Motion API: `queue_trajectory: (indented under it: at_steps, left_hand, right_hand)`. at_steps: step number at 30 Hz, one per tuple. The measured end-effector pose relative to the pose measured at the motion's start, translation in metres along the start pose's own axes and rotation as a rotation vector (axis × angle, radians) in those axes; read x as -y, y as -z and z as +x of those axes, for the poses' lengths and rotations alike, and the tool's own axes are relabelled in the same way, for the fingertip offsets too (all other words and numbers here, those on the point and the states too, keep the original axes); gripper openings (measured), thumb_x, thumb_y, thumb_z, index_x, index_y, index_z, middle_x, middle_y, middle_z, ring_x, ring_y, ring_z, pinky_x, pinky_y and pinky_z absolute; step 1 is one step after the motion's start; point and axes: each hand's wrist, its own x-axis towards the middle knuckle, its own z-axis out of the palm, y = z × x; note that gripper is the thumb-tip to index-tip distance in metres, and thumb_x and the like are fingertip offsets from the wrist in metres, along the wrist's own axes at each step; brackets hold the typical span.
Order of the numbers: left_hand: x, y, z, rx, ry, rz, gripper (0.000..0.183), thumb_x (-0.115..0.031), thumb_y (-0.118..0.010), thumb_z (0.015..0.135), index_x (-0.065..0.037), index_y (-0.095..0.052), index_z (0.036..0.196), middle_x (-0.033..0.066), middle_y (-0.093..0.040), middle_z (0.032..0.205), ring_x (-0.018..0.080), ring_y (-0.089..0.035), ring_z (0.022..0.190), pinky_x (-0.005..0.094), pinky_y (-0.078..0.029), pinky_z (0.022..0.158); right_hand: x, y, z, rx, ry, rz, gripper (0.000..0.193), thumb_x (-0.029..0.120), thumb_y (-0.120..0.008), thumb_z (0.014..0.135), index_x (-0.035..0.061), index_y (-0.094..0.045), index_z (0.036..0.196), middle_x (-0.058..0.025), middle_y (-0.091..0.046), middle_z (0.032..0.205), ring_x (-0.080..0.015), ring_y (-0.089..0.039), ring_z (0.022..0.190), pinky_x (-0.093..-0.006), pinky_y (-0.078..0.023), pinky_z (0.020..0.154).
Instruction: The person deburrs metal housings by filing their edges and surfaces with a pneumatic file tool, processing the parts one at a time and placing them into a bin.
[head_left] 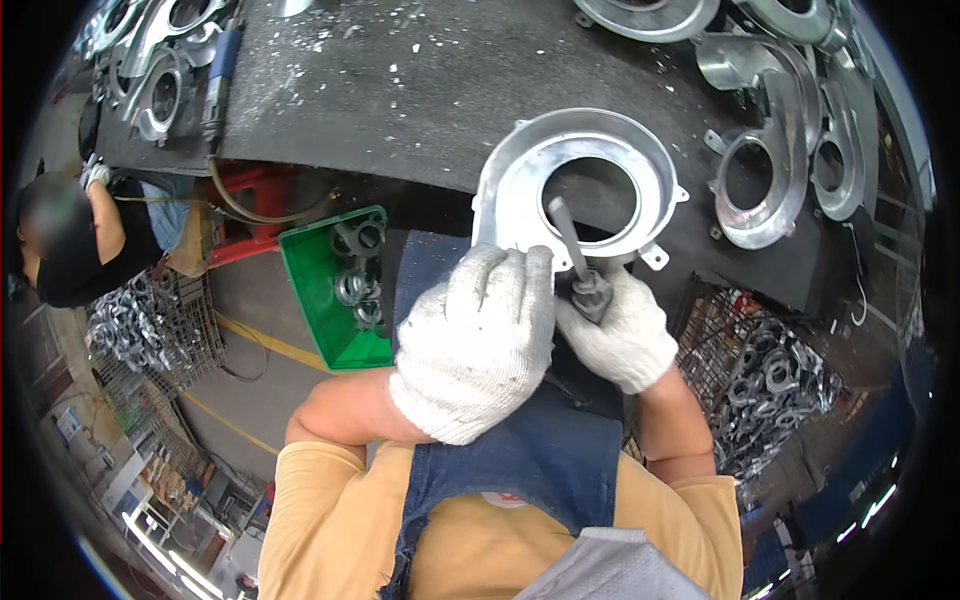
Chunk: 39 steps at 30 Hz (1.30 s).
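A silver cast-metal blower housing (510, 195), round with a large central hole and small lugs, rests on the dark worktop near its front edge. My left hand (478, 330), in a white knitted glove, grips the housing's near left side, with its fingers over the rim. My right hand (625, 335), gloved the same way, is closed around the dark handle of a flat file (566, 232). The file's grey blade points away from me across the near rim and over the hole. Part of the handle is hidden in the glove.
More metal housings (750, 195) lie on the right and at the far left. A blue air tool (225, 60) with a hose lies left. Below are a green crate (335, 320) of parts and wire baskets (700, 330). A person (85, 235) works at left.
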Motion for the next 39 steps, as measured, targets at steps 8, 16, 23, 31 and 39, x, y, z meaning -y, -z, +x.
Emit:
queue_trajectory:
  at_steps: [8, 16, 23, 31, 39]
  left_hand:
    - [-0.027, 0.002, 0.021, 0.082, -0.081, 0.105, 0.043, -0.026, -0.086, 0.082, 0.001, -0.077, 0.115, 0.0085, -0.072, 0.099, 0.0255, -0.072, 0.093, 0.04, -0.059, 0.066]
    - [-0.029, -0.013, 0.024, 0.062, -0.076, 0.202, 0.045, -0.025, -0.086, 0.08, 0.0, -0.078, 0.116, 0.0076, -0.069, 0.094, 0.0253, -0.071, 0.093, 0.0399, -0.058, 0.064]
    - [0.021, -0.02, 0.001, -0.071, -0.118, -0.081, 0.05, -0.014, -0.086, 0.077, 0.0, -0.079, 0.124, 0.009, -0.075, 0.106, 0.0301, -0.074, 0.102, 0.0417, -0.063, 0.077]
    - [0.038, -0.022, -0.014, -0.086, -0.06, -0.211, 0.047, -0.014, -0.089, 0.081, -0.002, -0.078, 0.125, 0.0111, -0.077, 0.108, 0.0341, -0.075, 0.103, 0.0464, -0.064, 0.085]
    - [0.042, -0.021, -0.007, -0.098, -0.061, -0.211, 0.046, -0.013, -0.09, 0.08, -0.003, -0.079, 0.123, 0.0107, -0.077, 0.107, 0.0334, -0.075, 0.102, 0.0458, -0.064, 0.083]
  right_hand:
    - [-0.023, 0.003, -0.03, -0.199, 0.07, -0.143, 0.032, 0.023, -0.087, 0.093, 0.0069, -0.069, 0.114, -0.0179, -0.079, 0.097, -0.0419, -0.079, 0.091, -0.0481, -0.064, 0.077]
    - [-0.036, -0.001, -0.017, -0.622, 0.157, -0.201, 0.026, 0.016, -0.084, 0.093, 0.0065, -0.071, 0.113, -0.0167, -0.079, 0.098, -0.037, -0.08, 0.086, -0.0447, -0.064, 0.075]
    - [-0.007, 0.03, 0.015, 0.739, -0.157, 0.222, 0.035, 0.029, -0.087, 0.094, 0.0083, -0.071, 0.118, -0.0026, -0.074, 0.087, -0.0105, -0.07, 0.068, -0.0335, -0.058, 0.063]
    - [0.007, 0.007, 0.001, 0.462, 0.074, -0.225, 0.039, 0.032, -0.089, 0.089, 0.0068, -0.072, 0.114, -0.0155, -0.08, 0.101, -0.0317, -0.08, 0.095, -0.0418, -0.062, 0.086]
    - [0.012, -0.002, -0.013, 0.323, 0.17, -0.222, 0.035, 0.034, -0.081, 0.096, 0.0114, -0.069, 0.119, -0.0197, -0.08, 0.097, -0.0432, -0.079, 0.094, -0.0515, -0.064, 0.081]
